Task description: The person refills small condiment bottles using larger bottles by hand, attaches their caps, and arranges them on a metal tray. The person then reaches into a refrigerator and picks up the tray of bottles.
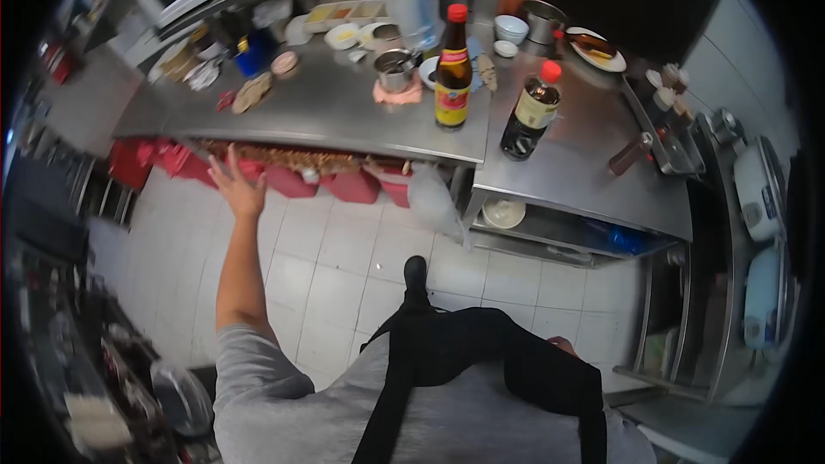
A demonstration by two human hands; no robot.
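Note:
My left hand (238, 187) reaches forward with its fingers spread and nothing in it, close to the front edge of the steel counter (326, 125). Under that edge run red bins (352, 186). Only a small part of my right hand (563, 345) shows, low beside the black apron (481, 335); its fingers are hidden. On the counter ahead stand a tall bottle with a yellow label and red cap (452, 77) and a dark sauce bottle with a red cap (531, 113). Neither hand touches them.
A small metal pot (394, 71) stands on a pink cloth (397, 94). Farther back are a plate of food (595, 53) and stacked bowls (511, 29). A reddish squeeze bottle (630, 155) is at the right, near rice cookers (758, 189). A clear plastic bag (432, 199) hangs below the counter.

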